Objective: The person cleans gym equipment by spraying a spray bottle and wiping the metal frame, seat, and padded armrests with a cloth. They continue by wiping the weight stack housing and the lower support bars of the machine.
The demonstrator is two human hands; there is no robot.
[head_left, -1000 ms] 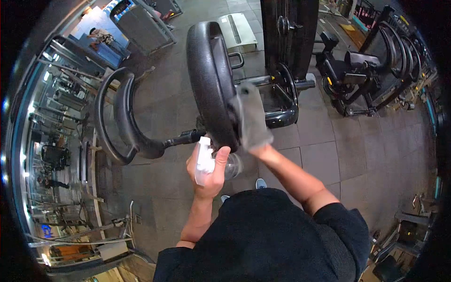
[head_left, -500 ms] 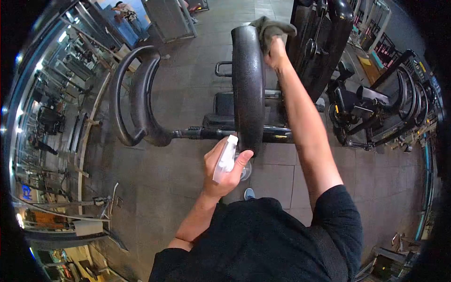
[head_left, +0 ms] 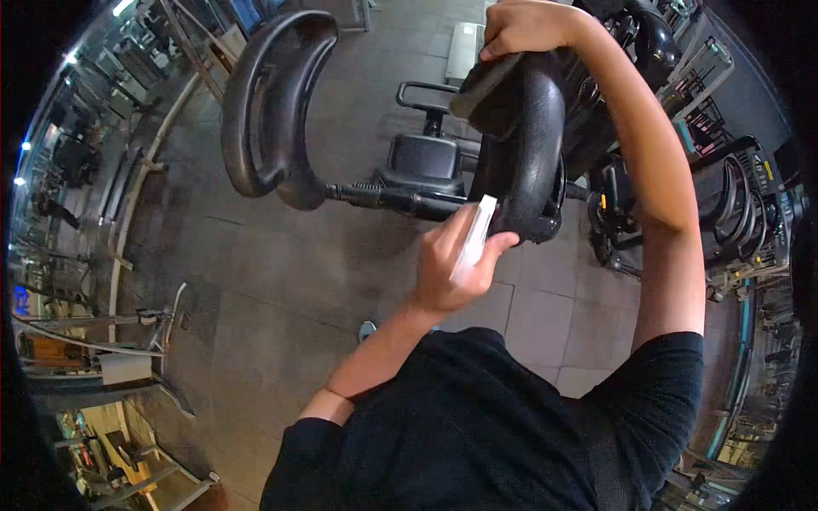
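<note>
My left hand is wrapped round a spray bottle, whose white trigger head shows above the fist; most of its body is hidden. It is close to the lower end of a curved black padded arm on a gym machine. At the top of that pad, my right hand curls over the edge and presses a dark olive cloth to it. The cloth hangs along the pad's left side, and part of it is hidden under the fingers.
A second curved black pad with a loop handle stands to the left, joined by a horizontal bar. Behind the bar is a black seat. More gym machines stand at the right, and a long rail runs along the left.
My right hand has brought the cloth from the pad's right side over its top to the left. My view has shifted, and my left hand still grips the spray bottle.
</note>
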